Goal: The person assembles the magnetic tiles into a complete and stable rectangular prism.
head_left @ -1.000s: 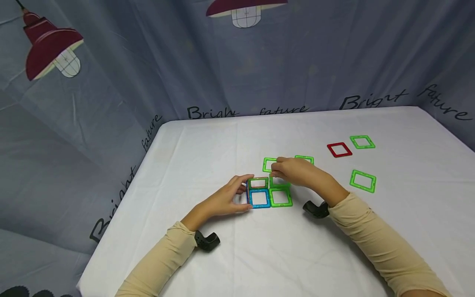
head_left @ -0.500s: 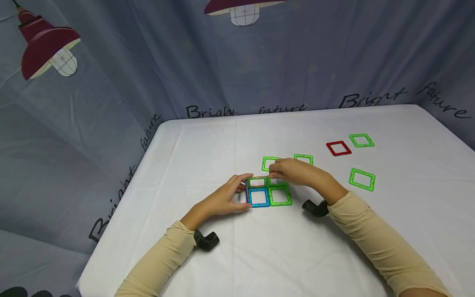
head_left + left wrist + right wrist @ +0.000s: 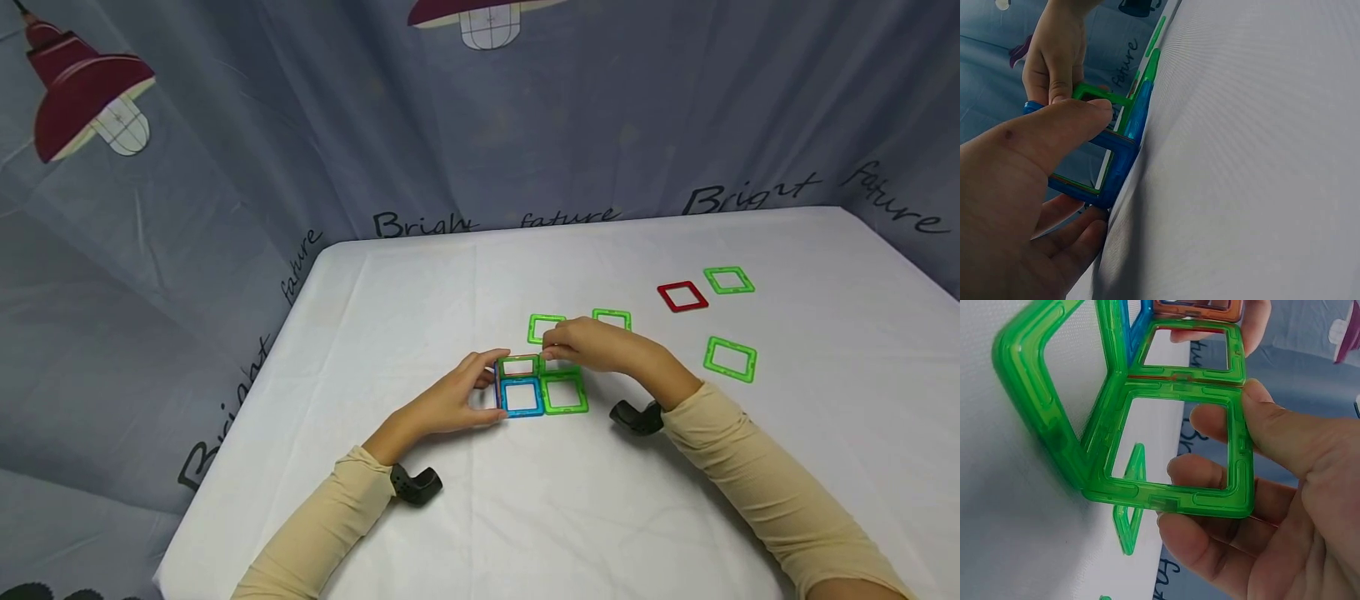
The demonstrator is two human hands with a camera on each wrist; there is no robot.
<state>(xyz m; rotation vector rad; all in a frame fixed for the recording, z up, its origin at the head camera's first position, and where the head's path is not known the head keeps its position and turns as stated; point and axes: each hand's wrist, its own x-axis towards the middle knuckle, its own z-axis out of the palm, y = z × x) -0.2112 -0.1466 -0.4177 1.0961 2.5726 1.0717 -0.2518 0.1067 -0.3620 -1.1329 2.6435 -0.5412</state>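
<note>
Several square magnetic tiles form a small structure midway along the table. A blue magnetic tile (image 3: 522, 413) and a green one (image 3: 566, 409) lie flat side by side at its front. My left hand (image 3: 450, 402) grips the upright tile (image 3: 1119, 169) on the left side, thumb over its frame and fingers beyond; it looks blue in the left wrist view. Along the back edge my right hand (image 3: 592, 343) pinches an upright green magnetic tile (image 3: 1163, 501) between thumb and fingers. Another upright green tile (image 3: 1191, 326) adjoins it on the left.
Beyond the structure lie two loose green tiles, partly behind my right hand. Farther right on the white tablecloth (image 3: 420, 283) are a red tile (image 3: 692, 308), a far green tile (image 3: 736, 291) and a nearer green tile (image 3: 727, 374). A grey printed curtain (image 3: 600, 125) hangs behind the table.
My right hand has shifted very slightly left with the upright green tile, which now sits close against its neighbour. My left hand keeps its place on the structure.
</note>
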